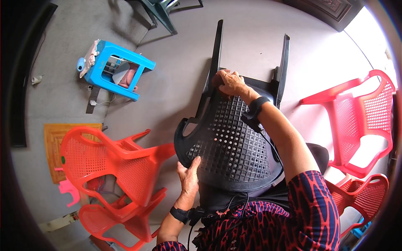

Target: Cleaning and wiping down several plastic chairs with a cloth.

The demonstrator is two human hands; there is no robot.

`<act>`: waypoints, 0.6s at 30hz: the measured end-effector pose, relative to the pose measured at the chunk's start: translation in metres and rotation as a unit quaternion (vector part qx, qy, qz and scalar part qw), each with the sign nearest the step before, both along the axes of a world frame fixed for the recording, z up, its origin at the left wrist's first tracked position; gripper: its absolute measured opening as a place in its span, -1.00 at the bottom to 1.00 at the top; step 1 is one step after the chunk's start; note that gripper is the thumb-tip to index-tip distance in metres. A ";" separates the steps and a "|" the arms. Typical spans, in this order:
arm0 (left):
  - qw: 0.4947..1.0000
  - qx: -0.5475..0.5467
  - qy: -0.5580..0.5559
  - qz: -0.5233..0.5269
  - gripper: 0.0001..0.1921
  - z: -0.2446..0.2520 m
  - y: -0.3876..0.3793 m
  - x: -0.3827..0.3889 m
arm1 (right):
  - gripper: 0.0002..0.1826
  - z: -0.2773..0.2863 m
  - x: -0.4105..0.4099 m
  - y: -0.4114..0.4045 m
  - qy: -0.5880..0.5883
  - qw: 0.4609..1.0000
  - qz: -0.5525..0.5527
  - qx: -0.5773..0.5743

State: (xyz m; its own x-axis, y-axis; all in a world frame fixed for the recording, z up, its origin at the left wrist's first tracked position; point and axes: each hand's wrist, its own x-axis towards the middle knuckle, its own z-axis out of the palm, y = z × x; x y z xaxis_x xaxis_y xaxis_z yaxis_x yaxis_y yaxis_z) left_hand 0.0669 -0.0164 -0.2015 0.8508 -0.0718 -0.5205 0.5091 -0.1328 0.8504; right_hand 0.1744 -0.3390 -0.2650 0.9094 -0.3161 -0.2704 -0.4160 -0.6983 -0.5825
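A black plastic chair lies tipped on its back before me, its perforated backrest near my lap and its legs pointing away. My left hand is at the left edge of the backrest, thumb on top and fingers hidden beneath. My right hand reaches across to the far left corner of the chair, by the seat and armrest. Under its fingers is a brown-red thing, mostly covered, perhaps a cloth or sponge. Both wrists wear black bands with cables.
Red plastic armchairs stand close on the left, more red chairs on the right. A blue plastic stool with a cloth on it is at the upper left. A dark green chair stands at the top, near a dark carved panel.
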 end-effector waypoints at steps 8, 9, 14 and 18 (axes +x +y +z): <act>0.997 -0.054 0.023 0.048 -0.53 0.001 -0.003 0.000 | -0.60 -0.026 -0.022 -0.040 0.004 0.991 -0.095 -0.096; 0.996 -0.060 0.025 0.055 -0.54 0.002 -0.003 0.000 | -0.61 -0.021 -0.032 -0.045 0.025 0.981 -0.083 -0.175; 0.996 -0.054 0.035 0.056 -0.58 0.000 -0.005 0.003 | -0.64 -0.011 -0.098 -0.096 0.109 0.935 0.047 -0.335; 0.994 -0.079 0.033 0.066 -0.64 -0.002 -0.004 0.003 | -0.31 0.002 -0.128 -0.070 0.030 0.956 0.042 -0.288</act>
State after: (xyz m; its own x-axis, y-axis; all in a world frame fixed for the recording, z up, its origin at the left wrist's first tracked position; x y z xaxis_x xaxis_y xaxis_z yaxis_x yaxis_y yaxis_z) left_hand 0.0698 -0.0207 -0.2034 0.8221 -0.0475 -0.5674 0.5694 0.0706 0.8190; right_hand 0.0467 -0.4091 -0.2628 0.9261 -0.3558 -0.1255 -0.3657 -0.9283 -0.0671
